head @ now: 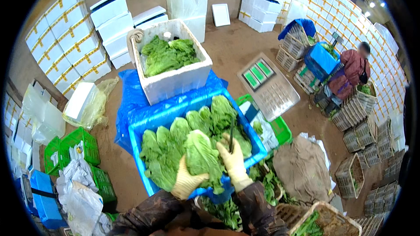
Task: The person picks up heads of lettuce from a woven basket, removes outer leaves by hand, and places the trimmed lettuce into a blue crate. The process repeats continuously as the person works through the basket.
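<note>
My left hand (188, 178), in a pale glove, grips the lower part of a head of leafy lettuce (200, 152), its pale top end pointing away from me. My gloved right hand (231, 160) is closed around a knife (232, 132) with its dark blade pointing up, just right of that head. Both hands are over a blue-lined box (137, 147), where several more green heads lie side by side. Behind it, a white foam box (177, 87) holds more leafy greens (169, 55) and has a cloth (134, 44) over its left corner.
A scale's display panel (269, 87) stands at the right of the blue-lined box. Green crates (83, 144) are at left, slatted baskets (351, 177) at right. Stacked foam boxes (69, 36) line the walls. A person (351, 68) stands at far right beside another blue-covered box.
</note>
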`<move>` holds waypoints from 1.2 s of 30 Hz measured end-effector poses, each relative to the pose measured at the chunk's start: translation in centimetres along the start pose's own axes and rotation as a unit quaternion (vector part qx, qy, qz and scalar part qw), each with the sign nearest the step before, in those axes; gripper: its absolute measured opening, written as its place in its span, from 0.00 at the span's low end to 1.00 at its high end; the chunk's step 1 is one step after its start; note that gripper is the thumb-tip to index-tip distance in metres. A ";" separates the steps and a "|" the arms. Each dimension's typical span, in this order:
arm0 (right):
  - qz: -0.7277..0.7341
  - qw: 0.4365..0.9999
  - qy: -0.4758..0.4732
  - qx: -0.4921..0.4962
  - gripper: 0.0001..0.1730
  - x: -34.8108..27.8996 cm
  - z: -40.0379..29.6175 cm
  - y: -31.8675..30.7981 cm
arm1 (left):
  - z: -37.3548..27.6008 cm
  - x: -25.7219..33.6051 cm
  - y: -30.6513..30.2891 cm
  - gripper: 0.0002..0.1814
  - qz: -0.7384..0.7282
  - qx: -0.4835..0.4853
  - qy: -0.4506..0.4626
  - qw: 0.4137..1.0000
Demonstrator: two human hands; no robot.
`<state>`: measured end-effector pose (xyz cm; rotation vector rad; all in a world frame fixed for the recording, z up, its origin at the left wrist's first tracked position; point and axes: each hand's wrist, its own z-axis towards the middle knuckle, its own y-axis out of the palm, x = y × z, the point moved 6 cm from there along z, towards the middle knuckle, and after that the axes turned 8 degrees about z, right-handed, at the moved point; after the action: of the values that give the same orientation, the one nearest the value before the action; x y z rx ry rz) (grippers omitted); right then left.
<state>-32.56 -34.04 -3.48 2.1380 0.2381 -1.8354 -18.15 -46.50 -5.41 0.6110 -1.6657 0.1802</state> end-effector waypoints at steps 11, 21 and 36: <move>-0.367 0.924 0.007 0.106 0.36 11.8 22.9 -3.1 | 28.6 -7.5 -1.2 0.59 0.533 0.073 -0.175 0.825; -0.232 0.972 0.022 0.034 0.31 6.7 -3.7 -8.8 | 31.7 -8.2 -6.0 0.51 0.695 -0.043 0.101 0.710; -0.315 0.485 0.203 0.790 0.23 4.8 -63.9 -43.5 | -39.3 -24.2 54.1 0.52 0.196 -0.762 0.407 0.465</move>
<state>13.63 28.11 -5.45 4.1506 -1.4039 -1.9299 -8.53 23.89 -8.82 -1.1454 -0.4217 -0.6174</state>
